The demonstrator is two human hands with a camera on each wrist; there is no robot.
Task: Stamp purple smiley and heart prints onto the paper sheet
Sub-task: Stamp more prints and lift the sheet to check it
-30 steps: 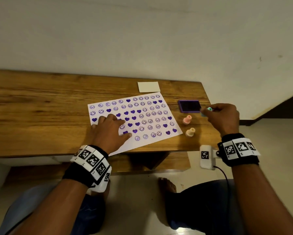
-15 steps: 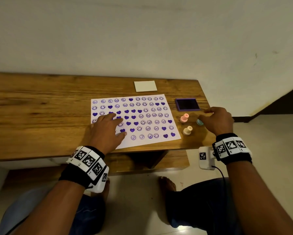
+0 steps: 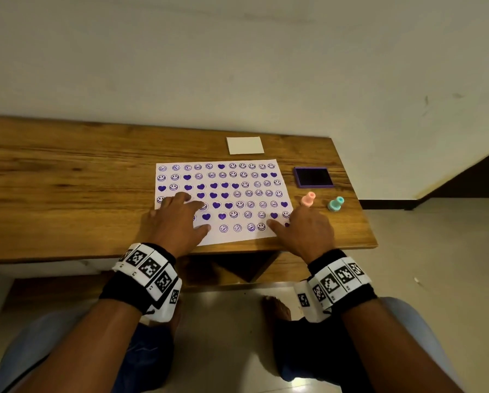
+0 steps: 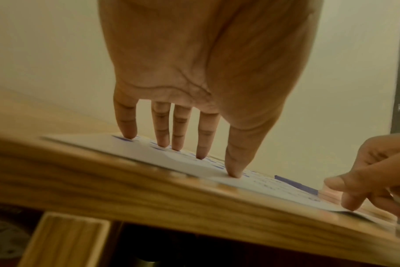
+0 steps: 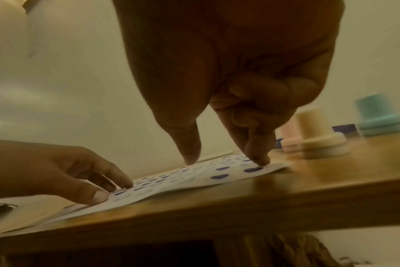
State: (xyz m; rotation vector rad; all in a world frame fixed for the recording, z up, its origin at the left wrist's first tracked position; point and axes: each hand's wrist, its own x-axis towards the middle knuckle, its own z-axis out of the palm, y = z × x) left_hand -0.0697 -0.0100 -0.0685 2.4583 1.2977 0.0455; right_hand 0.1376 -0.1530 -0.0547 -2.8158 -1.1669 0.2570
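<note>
Dim, warm indoor light; both wrist views soft and blurred, head view wide-angle bowed.

Cream stamp (image 5: pixel 317 137) hidden behind right hand (image 3: pixel 304 231) in head view. Pink stamp (image 5: pixel 288 137) half covered in right wrist view, teal stamp (image 5: pixel 381 117) blurred there. Paper sheet (image 3: pixel 237 188) near-left prints covered by left hand (image 3: pixel 178 219).

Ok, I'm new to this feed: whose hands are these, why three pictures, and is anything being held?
No machine: a person wears one camera on the head and one on each wrist. The head view looks down at a wooden table. The left hand rests with straight fingers on the stamped paper sheet; the right hand touches its near right corner. Neither holds anything. The pink stamp, teal stamp, cream stamp and purple ink pad stand to the right.
</note>
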